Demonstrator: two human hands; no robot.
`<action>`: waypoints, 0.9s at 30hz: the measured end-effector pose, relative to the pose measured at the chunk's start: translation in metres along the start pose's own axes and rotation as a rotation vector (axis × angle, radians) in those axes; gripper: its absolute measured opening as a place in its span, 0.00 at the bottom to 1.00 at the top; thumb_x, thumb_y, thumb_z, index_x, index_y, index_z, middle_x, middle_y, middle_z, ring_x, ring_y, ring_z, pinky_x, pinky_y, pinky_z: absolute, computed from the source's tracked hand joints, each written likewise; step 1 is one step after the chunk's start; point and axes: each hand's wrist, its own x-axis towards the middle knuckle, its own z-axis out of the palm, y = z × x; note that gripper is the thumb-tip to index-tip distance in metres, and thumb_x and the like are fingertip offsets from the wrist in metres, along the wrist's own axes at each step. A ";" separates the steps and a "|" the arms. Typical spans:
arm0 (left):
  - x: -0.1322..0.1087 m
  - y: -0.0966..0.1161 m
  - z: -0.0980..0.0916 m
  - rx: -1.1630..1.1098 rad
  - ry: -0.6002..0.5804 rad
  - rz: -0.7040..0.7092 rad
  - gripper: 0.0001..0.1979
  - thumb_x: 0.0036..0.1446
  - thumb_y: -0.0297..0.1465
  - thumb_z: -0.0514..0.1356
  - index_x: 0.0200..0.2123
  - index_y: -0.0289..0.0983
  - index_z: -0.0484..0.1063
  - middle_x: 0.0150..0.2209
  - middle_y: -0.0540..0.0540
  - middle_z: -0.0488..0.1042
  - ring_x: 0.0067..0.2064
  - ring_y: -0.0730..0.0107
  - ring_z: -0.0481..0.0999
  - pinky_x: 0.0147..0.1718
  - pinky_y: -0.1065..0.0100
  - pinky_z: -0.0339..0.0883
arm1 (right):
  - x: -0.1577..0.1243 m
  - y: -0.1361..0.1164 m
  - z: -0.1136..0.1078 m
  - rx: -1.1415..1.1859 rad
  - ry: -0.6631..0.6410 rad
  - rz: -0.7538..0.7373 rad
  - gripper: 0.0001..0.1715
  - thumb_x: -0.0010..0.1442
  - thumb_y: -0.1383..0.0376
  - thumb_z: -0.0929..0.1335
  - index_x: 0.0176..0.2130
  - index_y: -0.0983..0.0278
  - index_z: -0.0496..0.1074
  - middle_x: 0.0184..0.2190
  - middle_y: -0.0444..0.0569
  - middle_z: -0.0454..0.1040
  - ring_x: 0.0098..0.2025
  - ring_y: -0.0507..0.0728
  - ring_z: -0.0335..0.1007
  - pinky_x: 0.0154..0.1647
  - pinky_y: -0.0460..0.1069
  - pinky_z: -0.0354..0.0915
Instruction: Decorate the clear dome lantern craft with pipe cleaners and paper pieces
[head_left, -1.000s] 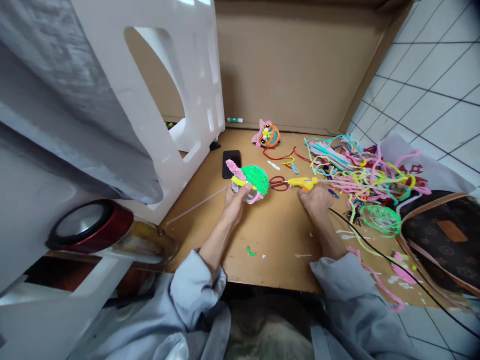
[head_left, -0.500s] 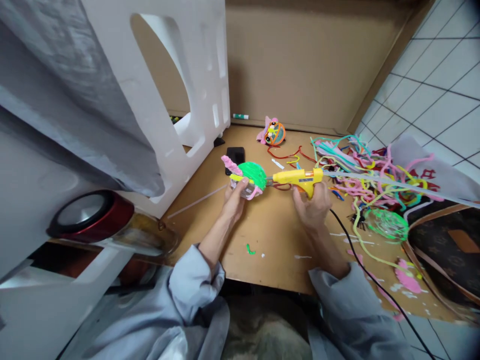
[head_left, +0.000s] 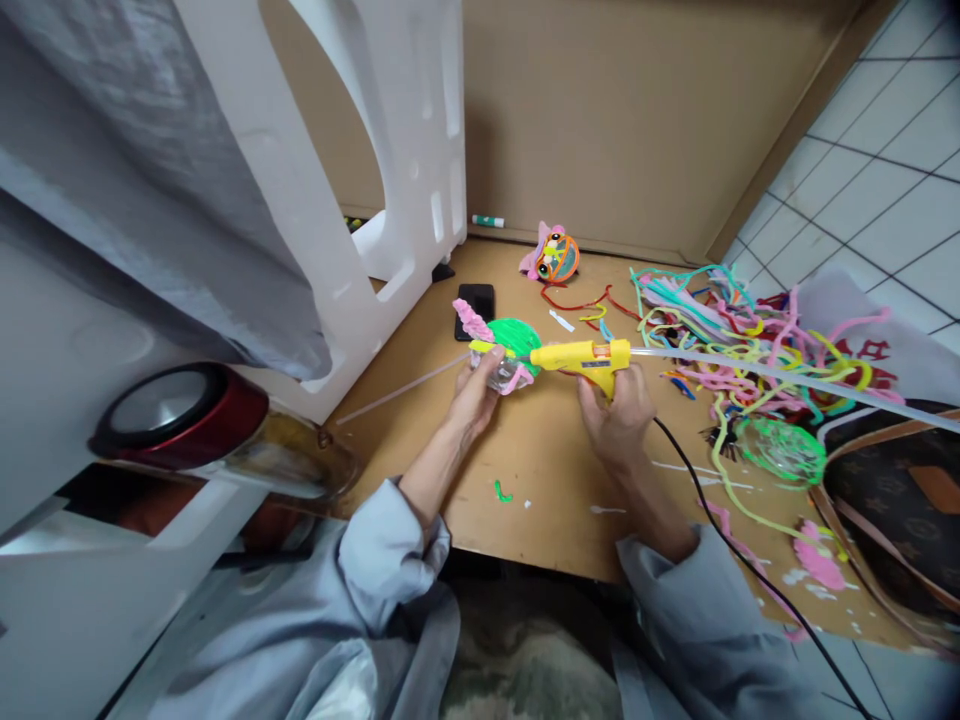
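Glue gun (head_left: 577,355) is wrapped snug in my right fingers (head_left: 589,397), pointing left, business end right by the craft (head_left: 517,336) my left fingers (head_left: 490,361) are pinching.

phone (head_left: 484,296): partly hidden | handbag (head_left: 892,505), glue stick (head_left: 795,378): cut off right

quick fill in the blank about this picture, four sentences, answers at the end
1. The right hand holds a yellow ____.
2. The left hand grips a craft piece with a large, rounded ____ patch.
3. The phone is ____ in colour.
4. The bag is at the picture's ____ edge.

Answers: glue gun; green; black; right.
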 end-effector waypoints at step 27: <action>0.001 0.000 0.001 -0.175 -0.011 -0.069 0.19 0.43 0.37 0.75 0.37 0.35 0.77 0.34 0.48 0.82 0.34 0.69 0.80 0.44 0.64 0.75 | -0.003 0.004 0.002 -0.132 0.150 -0.265 0.11 0.67 0.64 0.65 0.49 0.65 0.67 0.34 0.54 0.75 0.35 0.60 0.73 0.33 0.51 0.67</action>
